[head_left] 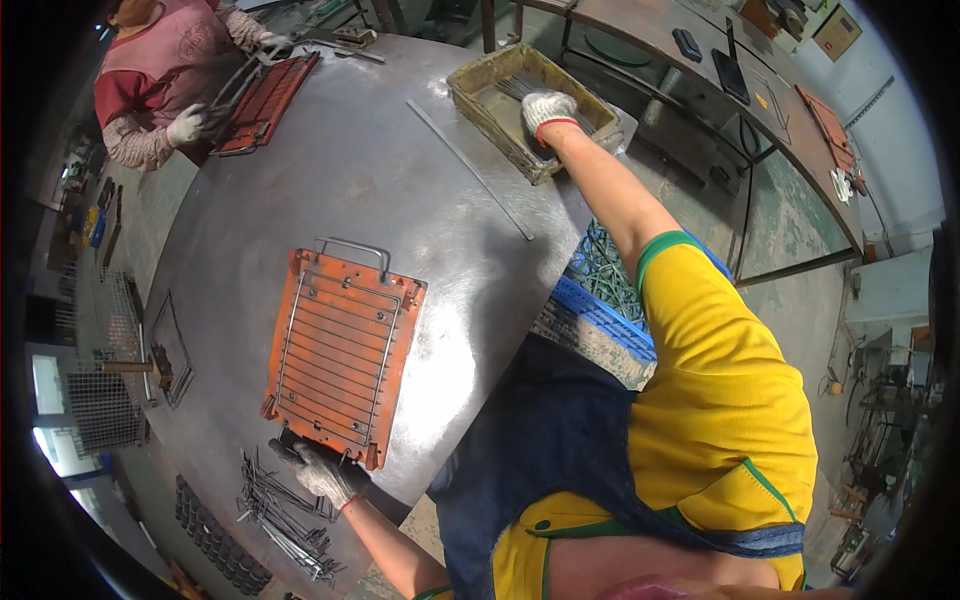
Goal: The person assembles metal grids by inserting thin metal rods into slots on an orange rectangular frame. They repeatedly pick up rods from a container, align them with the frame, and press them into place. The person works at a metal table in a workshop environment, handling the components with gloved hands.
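Note:
An orange metal jig [345, 350] lies on the steel table in front of me, with a wire grid of parallel rods and a rectangular wire frame on it. A bent wire handle [352, 246] stands out from its far edge. My left hand [322, 474], in a white glove with dark fingertips, rests at the jig's near edge, its fingers stretched out. My right hand [550, 110], gloved in white with a red cuff, reaches into a worn yellowish bin [470, 95] at the table's far right corner. Its fingers close on thin metal rods [515, 85], though the fingertips are partly hidden.
A loose metal bar [470, 170] lies across the table. Bent wire pieces [285, 515] are heaped near left. Across the table a gloved co-worker handles another orange jig [265, 105]. A blue crate [600, 310] of green-looking wire pieces stands below the right edge.

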The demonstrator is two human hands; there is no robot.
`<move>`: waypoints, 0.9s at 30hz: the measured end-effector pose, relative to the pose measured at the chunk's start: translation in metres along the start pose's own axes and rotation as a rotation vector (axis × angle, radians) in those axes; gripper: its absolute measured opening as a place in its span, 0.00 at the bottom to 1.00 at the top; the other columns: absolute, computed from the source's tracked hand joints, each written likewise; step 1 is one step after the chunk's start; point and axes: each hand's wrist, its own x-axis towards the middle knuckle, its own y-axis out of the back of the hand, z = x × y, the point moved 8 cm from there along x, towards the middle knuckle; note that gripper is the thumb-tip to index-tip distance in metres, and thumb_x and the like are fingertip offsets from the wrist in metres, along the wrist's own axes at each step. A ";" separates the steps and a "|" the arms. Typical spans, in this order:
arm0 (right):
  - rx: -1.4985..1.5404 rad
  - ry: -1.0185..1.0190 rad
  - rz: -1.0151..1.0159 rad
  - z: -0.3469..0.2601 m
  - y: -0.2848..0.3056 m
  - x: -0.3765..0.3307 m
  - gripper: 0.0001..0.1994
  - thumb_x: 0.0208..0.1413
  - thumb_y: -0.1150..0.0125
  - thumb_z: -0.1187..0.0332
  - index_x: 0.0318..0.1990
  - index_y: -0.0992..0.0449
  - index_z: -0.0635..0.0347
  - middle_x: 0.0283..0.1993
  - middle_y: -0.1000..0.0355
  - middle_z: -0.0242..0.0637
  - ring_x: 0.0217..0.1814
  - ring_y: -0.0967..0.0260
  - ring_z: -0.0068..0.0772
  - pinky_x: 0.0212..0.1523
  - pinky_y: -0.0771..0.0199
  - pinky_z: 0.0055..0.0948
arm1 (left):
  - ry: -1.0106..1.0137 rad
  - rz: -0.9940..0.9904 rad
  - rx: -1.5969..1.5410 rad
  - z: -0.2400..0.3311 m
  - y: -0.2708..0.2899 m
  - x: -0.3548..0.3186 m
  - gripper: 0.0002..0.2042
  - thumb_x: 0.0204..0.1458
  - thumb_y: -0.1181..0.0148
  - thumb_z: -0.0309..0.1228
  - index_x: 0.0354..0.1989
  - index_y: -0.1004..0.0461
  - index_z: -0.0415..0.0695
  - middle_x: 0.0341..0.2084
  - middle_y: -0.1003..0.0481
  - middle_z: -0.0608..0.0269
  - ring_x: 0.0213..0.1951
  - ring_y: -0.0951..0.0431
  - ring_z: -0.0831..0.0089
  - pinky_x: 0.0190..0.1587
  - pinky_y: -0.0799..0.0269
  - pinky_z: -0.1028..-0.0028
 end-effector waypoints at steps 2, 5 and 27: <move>0.039 -0.061 -0.064 0.011 -0.003 0.012 0.12 0.53 0.42 0.67 0.42 0.16 0.57 0.45 0.19 0.46 0.48 0.20 0.49 0.44 0.21 0.48 | 0.009 -0.052 -0.036 0.016 -0.008 -0.002 0.26 0.67 0.55 0.29 0.73 0.48 0.44 0.63 0.31 0.57 0.58 0.28 0.68 0.58 0.32 0.67; 0.261 -0.045 -0.349 0.033 -0.002 0.022 0.13 0.51 0.43 0.69 0.41 0.18 0.65 0.42 0.19 0.48 0.42 0.20 0.48 0.44 0.22 0.42 | 0.011 -0.047 0.002 0.016 -0.010 0.000 0.25 0.68 0.56 0.30 0.73 0.48 0.43 0.64 0.32 0.57 0.60 0.30 0.67 0.61 0.33 0.65; 1.895 0.160 -0.486 -0.033 0.091 -0.079 0.19 0.61 0.40 0.58 0.50 0.24 0.65 0.35 0.23 0.34 0.24 0.28 0.20 0.15 0.33 0.19 | -0.033 0.068 0.414 0.031 0.000 0.009 0.30 0.63 0.46 0.40 0.68 0.40 0.34 0.61 0.30 0.41 0.59 0.26 0.59 0.59 0.34 0.69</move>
